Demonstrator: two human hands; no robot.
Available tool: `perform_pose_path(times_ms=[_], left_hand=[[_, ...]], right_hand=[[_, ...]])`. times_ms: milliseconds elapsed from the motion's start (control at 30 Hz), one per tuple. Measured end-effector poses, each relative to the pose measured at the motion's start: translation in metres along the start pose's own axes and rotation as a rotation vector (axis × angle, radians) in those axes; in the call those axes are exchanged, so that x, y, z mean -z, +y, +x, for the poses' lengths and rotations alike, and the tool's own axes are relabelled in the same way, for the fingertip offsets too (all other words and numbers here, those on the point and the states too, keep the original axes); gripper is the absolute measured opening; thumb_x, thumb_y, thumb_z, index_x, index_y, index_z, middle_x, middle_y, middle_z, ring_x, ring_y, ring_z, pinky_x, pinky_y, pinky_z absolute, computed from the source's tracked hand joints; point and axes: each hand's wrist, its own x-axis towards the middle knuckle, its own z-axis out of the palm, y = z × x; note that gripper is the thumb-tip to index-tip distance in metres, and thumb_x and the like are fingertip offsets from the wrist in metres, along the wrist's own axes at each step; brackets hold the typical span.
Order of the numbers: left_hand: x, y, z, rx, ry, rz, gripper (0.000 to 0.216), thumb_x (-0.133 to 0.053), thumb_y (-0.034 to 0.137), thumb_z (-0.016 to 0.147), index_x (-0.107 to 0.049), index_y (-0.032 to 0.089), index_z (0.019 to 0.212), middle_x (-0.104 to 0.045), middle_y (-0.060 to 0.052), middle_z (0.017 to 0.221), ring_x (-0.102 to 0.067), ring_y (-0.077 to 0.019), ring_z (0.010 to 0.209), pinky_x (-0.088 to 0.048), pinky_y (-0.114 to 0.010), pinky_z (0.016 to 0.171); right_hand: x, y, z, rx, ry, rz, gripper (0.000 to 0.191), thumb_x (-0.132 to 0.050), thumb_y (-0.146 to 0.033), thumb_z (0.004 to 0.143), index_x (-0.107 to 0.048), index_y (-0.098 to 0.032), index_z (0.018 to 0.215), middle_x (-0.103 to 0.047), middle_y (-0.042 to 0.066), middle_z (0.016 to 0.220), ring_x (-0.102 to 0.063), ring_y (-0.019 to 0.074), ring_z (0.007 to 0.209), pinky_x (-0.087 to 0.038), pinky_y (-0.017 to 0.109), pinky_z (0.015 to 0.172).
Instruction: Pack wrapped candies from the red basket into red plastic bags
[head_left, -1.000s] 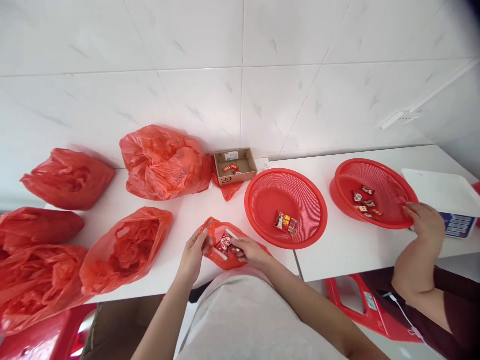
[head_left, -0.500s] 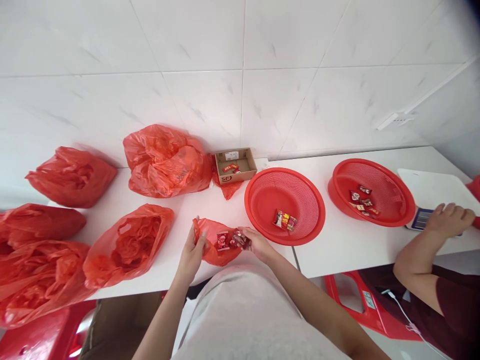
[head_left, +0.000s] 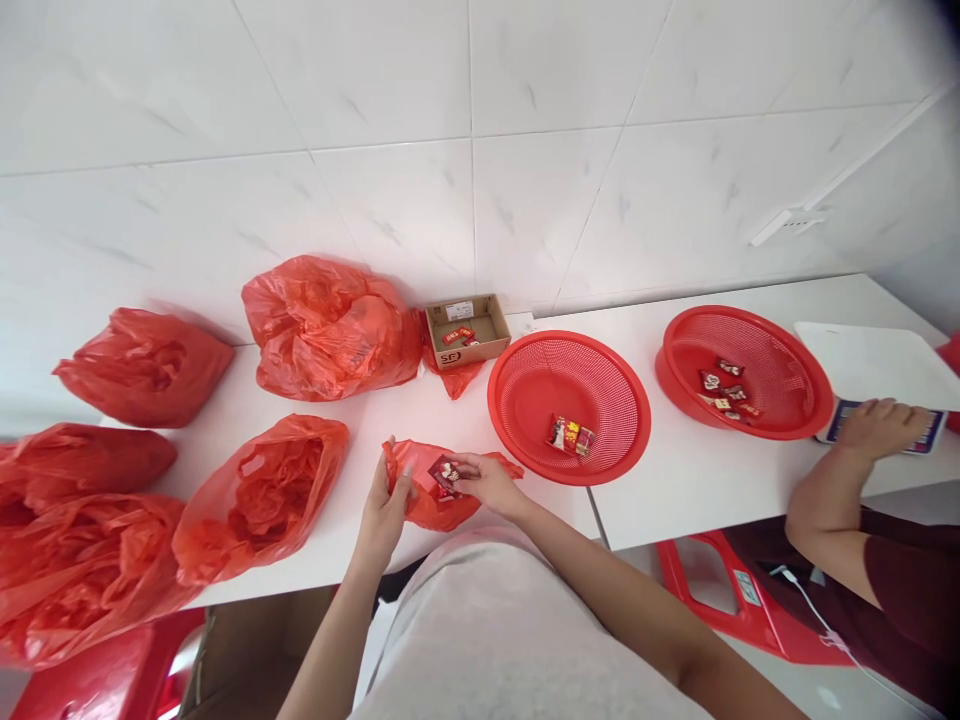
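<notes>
The left hand (head_left: 384, 508) clasped the edge of a red plastic bag (head_left: 439, 518) as the right hand (head_left: 491, 485) shifted a pinched, dark-wrapped sweet (head_left: 444, 470) leftward over its mouth, above a red packet (head_left: 447, 494).

On the counter (head_left: 645, 500), the left hand (head_left: 385, 508) grips a small bag (head_left: 433, 513) at its 9 o'clock edge; the right hand (head_left: 493, 487) holds packets (head_left: 444, 470) at its mouth. From there, a box (head_left: 474, 354) stands at 12 o'clock, a basket (head_left: 525, 420) of sweets (head_left: 570, 436) at 2, a big bag (head_left: 330, 330) at 11, an open bag (head_left: 259, 500) at 9, and a co-worker's hand (head_left: 883, 425) well apart at 3.
</notes>
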Motion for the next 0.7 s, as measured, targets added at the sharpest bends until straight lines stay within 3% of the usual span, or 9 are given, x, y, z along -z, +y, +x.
perform_pose_path(times_ms=[133, 267, 400, 500, 600, 700], left_hand=[[-0.003, 0.001, 0.001, -0.013, -0.002, 0.002, 0.082, -0.061, 0.056, 0.082, -0.032, 0.022, 0.15, -0.048, 0.005, 0.062, -0.042, -0.0121, 0.051, -0.035, -0.024, 0.049], [-0.001, 0.0, 0.0, -0.014, 0.033, 0.016, 0.08, -0.06, 0.058, 0.082, -0.034, 0.022, 0.15, -0.048, 0.005, 0.06, -0.04, -0.0118, 0.05, -0.033, -0.024, 0.049], [0.007, -0.001, -0.002, 0.018, 0.048, 0.01, 0.084, -0.064, 0.061, 0.078, -0.038, 0.022, 0.148, -0.051, 0.004, 0.062, -0.046, -0.0136, 0.052, -0.038, -0.026, 0.052], [0.01, -0.003, -0.001, 0.033, 0.022, 0.021, 0.085, -0.063, 0.061, 0.079, -0.035, 0.023, 0.15, -0.051, 0.004, 0.063, -0.049, -0.0148, 0.055, -0.04, -0.027, 0.056], [0.01, -0.004, 0.001, 0.045, -0.005, 0.06, 0.085, -0.06, 0.062, 0.08, -0.031, 0.025, 0.151, -0.051, 0.004, 0.065, -0.05, -0.0151, 0.057, -0.041, -0.028, 0.058], [0.007, -0.003, 0.003, 0.036, -0.021, 0.095, 0.085, -0.058, 0.064, 0.081, -0.03, 0.024, 0.151, -0.052, 0.003, 0.067, -0.051, -0.0152, 0.059, -0.043, -0.028, 0.061]], right_hand=[[-0.001, -0.009, 0.003, 0.079, -0.016, -0.243, 0.038, -0.075, -0.022, 0.066, -0.073, -0.024, 0.104, -0.072, 0.004, 0.112, -0.065, 0.0253, 0.107, -0.046, 0.044, 0.101], [0.045, -0.035, 0.004, 0.119, 0.098, -0.456, 0.027, -0.06, -0.029, 0.084, -0.07, -0.023, 0.109, -0.07, 0.004, 0.116, -0.064, 0.0205, 0.111, -0.046, 0.038, 0.101], [0.131, -0.056, -0.004, 0.022, 0.4, -0.686, 0.04, -0.046, -0.032, 0.093, -0.054, -0.022, 0.131, -0.056, 0.011, 0.136, -0.053, 0.0226, 0.125, -0.039, 0.041, 0.105], [0.184, -0.053, -0.02, -0.158, 0.529, -0.842, 0.061, -0.058, -0.033, 0.086, -0.042, -0.019, 0.143, -0.045, 0.02, 0.143, -0.051, 0.0321, 0.126, -0.04, 0.047, 0.1], [0.205, -0.036, -0.03, -0.288, 0.518, -0.943, 0.085, -0.073, -0.031, 0.073, -0.035, -0.022, 0.149, -0.037, 0.023, 0.147, -0.052, 0.036, 0.121, -0.041, 0.046, 0.095], [0.199, -0.018, -0.027, -0.332, 0.459, -0.991, 0.092, -0.08, -0.026, 0.065, -0.038, -0.028, 0.147, -0.033, 0.018, 0.149, -0.052, 0.0344, 0.119, -0.04, 0.041, 0.095]])
